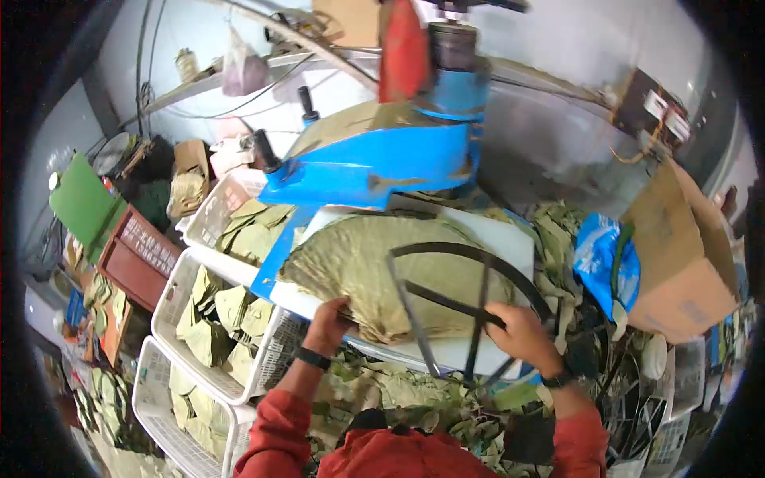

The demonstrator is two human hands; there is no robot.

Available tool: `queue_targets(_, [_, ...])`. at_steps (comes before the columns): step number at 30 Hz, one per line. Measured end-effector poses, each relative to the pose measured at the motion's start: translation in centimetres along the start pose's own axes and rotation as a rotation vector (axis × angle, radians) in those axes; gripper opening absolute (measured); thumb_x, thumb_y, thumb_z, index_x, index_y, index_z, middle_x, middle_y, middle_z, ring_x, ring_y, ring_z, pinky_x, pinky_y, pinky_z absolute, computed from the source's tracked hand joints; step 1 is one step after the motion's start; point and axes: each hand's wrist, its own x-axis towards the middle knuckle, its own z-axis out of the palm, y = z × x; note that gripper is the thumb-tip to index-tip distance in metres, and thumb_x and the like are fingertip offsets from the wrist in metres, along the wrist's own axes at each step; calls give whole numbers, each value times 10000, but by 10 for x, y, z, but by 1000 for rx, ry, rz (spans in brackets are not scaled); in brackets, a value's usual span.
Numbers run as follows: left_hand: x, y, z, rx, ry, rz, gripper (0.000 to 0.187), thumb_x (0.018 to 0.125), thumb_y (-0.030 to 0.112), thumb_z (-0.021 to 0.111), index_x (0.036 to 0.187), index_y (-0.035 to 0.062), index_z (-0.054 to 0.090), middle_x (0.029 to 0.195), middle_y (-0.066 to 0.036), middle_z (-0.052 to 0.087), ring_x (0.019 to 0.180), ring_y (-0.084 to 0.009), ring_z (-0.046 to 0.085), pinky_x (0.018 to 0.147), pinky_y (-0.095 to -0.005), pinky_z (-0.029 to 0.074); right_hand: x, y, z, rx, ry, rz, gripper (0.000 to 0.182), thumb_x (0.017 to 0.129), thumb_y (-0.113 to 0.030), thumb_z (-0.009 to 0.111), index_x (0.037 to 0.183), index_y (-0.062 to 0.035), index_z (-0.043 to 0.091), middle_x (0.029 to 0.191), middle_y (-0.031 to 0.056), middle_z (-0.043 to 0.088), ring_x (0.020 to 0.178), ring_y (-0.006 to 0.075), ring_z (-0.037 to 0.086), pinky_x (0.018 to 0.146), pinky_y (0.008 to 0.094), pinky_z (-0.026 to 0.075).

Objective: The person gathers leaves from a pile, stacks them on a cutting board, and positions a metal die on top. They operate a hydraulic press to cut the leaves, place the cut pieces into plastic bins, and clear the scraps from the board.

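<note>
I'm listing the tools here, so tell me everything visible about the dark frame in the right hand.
The dark frame, seemingly metal, is open, with a broad curved rim and flat bars crossing inside. The right hand grips it at one side, over the stack of greenish sheets. Whether it touches the stack is unclear.

Both forearms reach forward in red sleeves, dark bands at the wrists, left hand (pixel 329 325) and right hand (pixel 519 338) apart, fingers curled.
</note>
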Motion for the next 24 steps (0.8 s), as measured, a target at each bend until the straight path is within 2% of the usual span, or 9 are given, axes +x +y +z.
queue_targets(1, [-12, 0, 5, 287, -112, 277, 124, 855, 144, 542, 811, 35, 585, 686, -53, 553, 590, -212, 536, 568, -366, 476, 30, -6, 15, -2, -13, -44, 197, 749, -144, 590, 925, -58, 601, 749, 198, 587, 701, 376, 587, 594, 427, 456])
queue_targets(2, [-2, -2, 4, -84, 4, -7, 125, 855, 138, 553, 797, 31, 582, 684, -50, 559, 579, -191, 538, 536, -339, 463, 58, -10, 29, -6, -25, -89, 207, 750, -155, 592, 933, -60, 607, 750, 197, 588, 696, 376, 585, 597, 431, 455])
queue_targets(8, [-3, -9, 9, -47, 48, -3, 145, 865, 137, 558, 793, 17, 598, 648, -49, 562, 530, -168, 539, 466, -299, 432, 169, -17, 90, -71, -177, -88, 229, 749, -185, 601, 941, -62, 629, 729, 193, 594, 667, 373, 579, 580, 431, 449])
queue_targets(16, [-17, 7, 9, -152, -95, -81, 170, 877, 144, 519, 908, -7, 590, 734, -92, 592, 587, -197, 578, 486, -346, 495, 177, 8, 130, -340, -323, -41, 245, 822, -114, 488, 1050, -29, 516, 712, 179, 553, 637, 372, 563, 543, 471, 437])
queue_targets(18, [7, -19, -17, 198, -166, 76, 180, 875, 142, 519, 954, -11, 568, 773, -99, 593, 598, -206, 577, 515, -363, 522, 173, 7, 137, -348, -216, -18, 211, 781, -131, 564, 956, -21, 522, 787, 199, 580, 749, 392, 561, 661, 483, 445])
queue_targets(20, [-18, 7, 10, -95, -101, -16, 169, 871, 143, 527, 948, -2, 567, 790, -103, 590, 650, -224, 588, 541, -367, 524, 162, 23, 153, -366, 56, -152, 228, 775, -144, 577, 965, -27, 530, 979, 183, 571, 929, 356, 531, 805, 467, 416])
queue_targets(22, [-1, 1, -33, -311, -421, -128, 160, 869, 130, 526, 961, 3, 556, 882, -118, 593, 800, -239, 594, 691, -383, 524, 132, 3, 133, -248, 263, -176, 279, 773, -137, 588, 1037, -59, 545, 1043, 168, 557, 1029, 321, 500, 872, 456, 389])
queue_targets(23, [-11, 13, -39, 348, -343, 167, 196, 868, 123, 524, 1021, 4, 544, 983, -130, 575, 915, -245, 562, 778, -392, 493, 113, -4, 120, -193, 365, -190, 309, 773, -134, 593, 1073, -76, 552, 1076, 161, 550, 1079, 304, 484, 905, 451, 376])
queue_targets(24, [-12, 18, -60, 442, -220, 339, 254, 869, 115, 518, 1099, 7, 515, 1087, -138, 538, 1017, -252, 517, 857, -394, 449, 86, 1, 109, -167, 382, -139, 309, 769, -137, 605, 1067, -68, 558, 1072, 160, 550, 1072, 309, 486, 899, 452, 378])
